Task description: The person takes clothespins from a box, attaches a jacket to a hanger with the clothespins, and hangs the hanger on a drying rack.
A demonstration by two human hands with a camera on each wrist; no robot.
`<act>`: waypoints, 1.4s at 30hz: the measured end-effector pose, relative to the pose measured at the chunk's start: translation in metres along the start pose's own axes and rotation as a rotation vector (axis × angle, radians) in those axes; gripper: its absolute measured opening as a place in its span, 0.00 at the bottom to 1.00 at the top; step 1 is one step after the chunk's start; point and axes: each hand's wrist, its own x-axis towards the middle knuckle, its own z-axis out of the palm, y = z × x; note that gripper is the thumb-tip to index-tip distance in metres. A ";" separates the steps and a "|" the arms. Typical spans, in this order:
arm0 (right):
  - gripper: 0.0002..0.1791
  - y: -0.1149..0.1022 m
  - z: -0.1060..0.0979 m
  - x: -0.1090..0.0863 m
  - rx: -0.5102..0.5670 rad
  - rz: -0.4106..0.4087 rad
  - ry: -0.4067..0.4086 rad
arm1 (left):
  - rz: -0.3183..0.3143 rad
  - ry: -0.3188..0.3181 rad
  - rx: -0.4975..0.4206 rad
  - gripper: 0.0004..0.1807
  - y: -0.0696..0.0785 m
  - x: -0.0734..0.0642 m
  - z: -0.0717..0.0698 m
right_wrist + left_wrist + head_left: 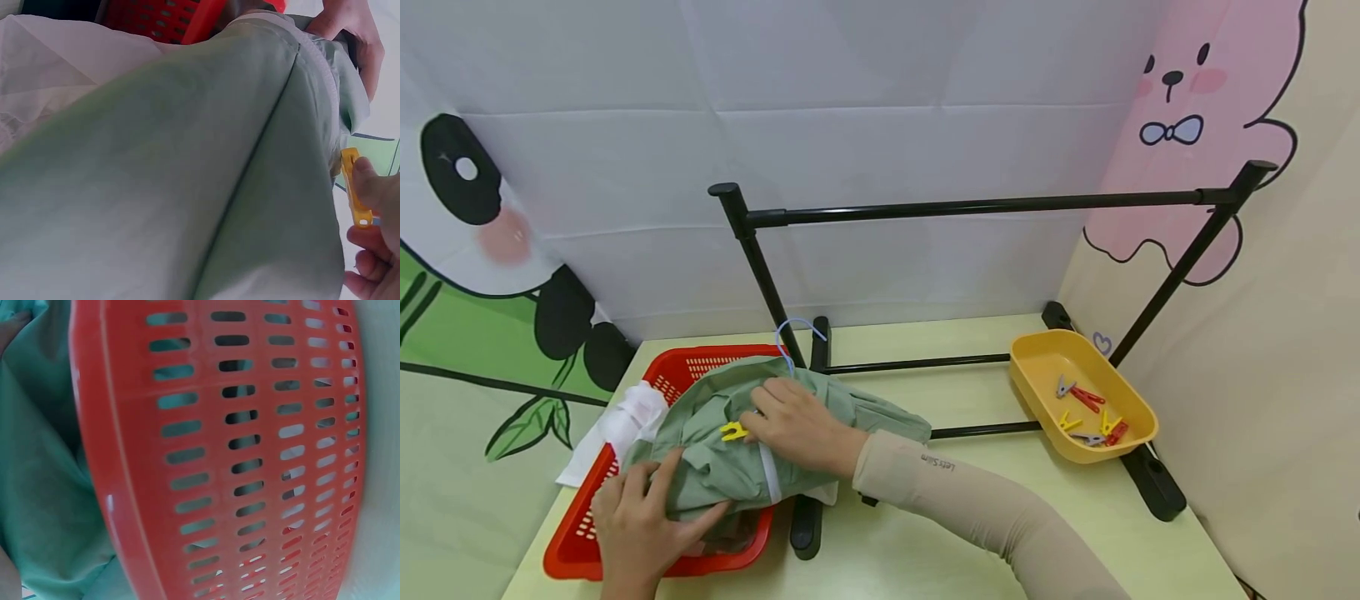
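Observation:
A pale green garment (715, 467) with a white strip lies bunched over the red basket (561, 550). At its left end my left hand (640, 508) grips the fabric between thumb and fingers. My right hand (805, 425) pinches a yellow clothespin (355, 187) at the garment's edge; in the head view the clothespin's (733, 431) tip shows left of the fingers. A light blue hanger hook (786, 333) rises behind the garment, and the rest of the hanger is hidden by cloth. The left wrist view mostly shows the basket's slotted wall (137, 456).
A black metal rack (985, 207) stands on the pale table (925, 542), its left foot right beside the basket. On the right sits a yellow tray (1026, 379) with several red, yellow and grey clothespins. White cloth (617, 429) hangs over the basket's left rim.

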 end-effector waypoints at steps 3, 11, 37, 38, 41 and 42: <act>0.14 0.000 0.001 0.001 -0.010 -0.009 0.005 | 0.001 0.004 0.005 0.53 0.000 0.000 0.000; 0.13 0.000 0.001 0.003 0.017 -0.013 -0.004 | -0.006 -0.014 0.001 0.53 0.004 0.001 -0.001; 0.10 -0.003 -0.003 0.011 0.016 -0.037 -0.071 | 0.025 0.062 -0.020 0.51 0.009 0.003 0.006; 0.10 -0.003 -0.003 0.012 0.013 -0.037 -0.075 | 0.024 0.045 -0.016 0.51 0.010 0.004 0.005; 0.12 -0.003 -0.004 0.012 0.005 -0.038 -0.088 | 0.018 -0.009 -0.011 0.51 0.012 0.004 0.002; 0.12 -0.003 -0.003 0.012 0.005 -0.038 -0.093 | 0.011 -0.020 -0.010 0.51 0.012 0.003 0.001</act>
